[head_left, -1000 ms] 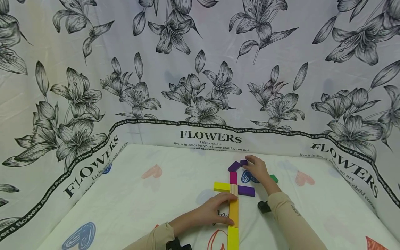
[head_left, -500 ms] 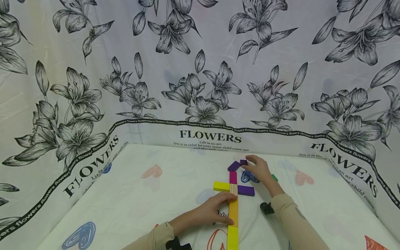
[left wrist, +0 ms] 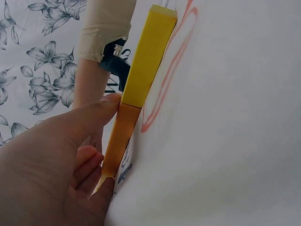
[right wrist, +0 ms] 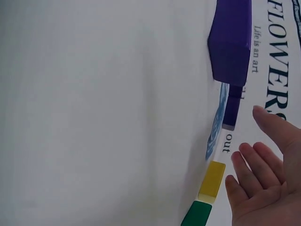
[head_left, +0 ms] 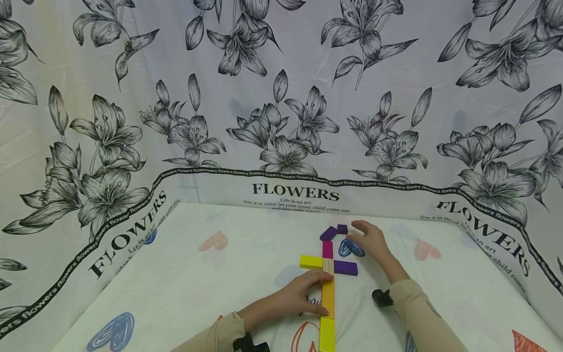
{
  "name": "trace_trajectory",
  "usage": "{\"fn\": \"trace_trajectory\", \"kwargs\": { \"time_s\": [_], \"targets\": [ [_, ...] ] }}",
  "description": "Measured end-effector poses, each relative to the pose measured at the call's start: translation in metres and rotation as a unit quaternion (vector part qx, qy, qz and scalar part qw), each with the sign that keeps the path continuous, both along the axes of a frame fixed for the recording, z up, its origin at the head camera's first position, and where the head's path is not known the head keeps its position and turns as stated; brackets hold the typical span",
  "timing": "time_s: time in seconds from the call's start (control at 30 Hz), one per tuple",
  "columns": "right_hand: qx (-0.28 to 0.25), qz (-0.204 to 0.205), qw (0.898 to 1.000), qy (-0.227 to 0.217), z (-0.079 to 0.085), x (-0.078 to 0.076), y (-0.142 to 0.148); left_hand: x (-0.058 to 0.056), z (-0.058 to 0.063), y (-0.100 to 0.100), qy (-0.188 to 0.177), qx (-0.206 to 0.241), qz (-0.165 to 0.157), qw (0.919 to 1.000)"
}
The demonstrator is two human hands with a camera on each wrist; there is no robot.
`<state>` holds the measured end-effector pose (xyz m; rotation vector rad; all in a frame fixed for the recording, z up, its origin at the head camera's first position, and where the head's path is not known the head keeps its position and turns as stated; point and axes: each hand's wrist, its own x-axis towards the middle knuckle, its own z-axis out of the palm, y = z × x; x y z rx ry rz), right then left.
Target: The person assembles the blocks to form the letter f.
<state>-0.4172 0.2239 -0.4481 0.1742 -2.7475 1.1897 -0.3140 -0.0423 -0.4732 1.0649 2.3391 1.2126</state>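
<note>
My left hand [head_left: 292,297] holds the orange block [head_left: 328,297], thumb at its near end and fingertips at its far end. A yellow block [head_left: 327,334] adjoins it toward me, also seen in the left wrist view as a yellow block [left wrist: 149,56]. Beyond are a bare-wood block [head_left: 328,266], a pink block [head_left: 327,250], a yellow block [head_left: 311,262] to the left and a purple block [head_left: 345,268] to the right. A slanted purple block [head_left: 328,233] and a small purple block [head_left: 342,229] lie farthest. My right hand [head_left: 371,243] is just right of the small one, fingers apart, holding nothing.
In the right wrist view, a yellow block [right wrist: 212,181] and a green block [right wrist: 196,214] lie near the right hand's fingers. A printed white cloth [head_left: 246,274] covers the table, and a flower-print curtain [head_left: 286,122] stands behind and at the sides.
My right hand has let go of the small purple block and drawn back to the right. The green block in the head view is now hidden behind that arm. The left hand stays put.
</note>
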Motion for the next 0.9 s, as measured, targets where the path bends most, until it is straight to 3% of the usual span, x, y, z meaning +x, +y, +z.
{"fn": "trace_trajectory", "kwargs": {
  "time_s": [0.9],
  "targets": [
    [0.003, -0.045, 0.999, -0.019, -0.006, 0.013, 0.032, 0.001, 0.000, -0.001, -0.005, 0.004, 0.002, 1.0000]
  ]
}}
